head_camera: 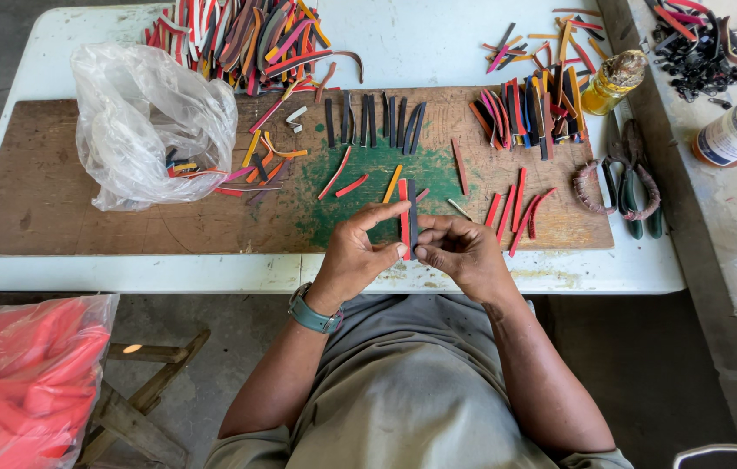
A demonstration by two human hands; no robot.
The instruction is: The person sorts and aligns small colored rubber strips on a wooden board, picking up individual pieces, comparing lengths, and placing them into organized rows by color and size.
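overhead view of a person seated at a white table [56, 52], both hands meeting at the near edge of a worn wooden board [47, 191] with a green paint patch in its middle.

the left hand [353, 254] and right hand [464, 252] sit thumb to thumb, just beside each other. together they pinch two thin strips held side by side and upright toward 12 o'clock: a red strip [403, 217] and a dark strip [413, 217], touching along their length. both hands are closed narrowly on the lower ends of the strips, thumbs and fingertips pressed against them; the left index finger reaches across toward the red strip's upper part. a teal watch [313, 314] is on the left wrist.

from the hands, at 12 o'clock a row of dark strips [377, 120] lies on the board. at 11 o'clock, a heap of mixed coloured strips [238, 39]. at 10 o'clock, a crumpled clear bag [147, 122] with a few strips inside. at 1 o'clock, a bundle of standing strips [529, 113] and a small amber bottle [614, 80]. at 3 o'clock, loose red strips [516, 208], then pliers [629, 182] with wrapped handles. at 8 o'clock, below the table, a bag of red material [29, 382].
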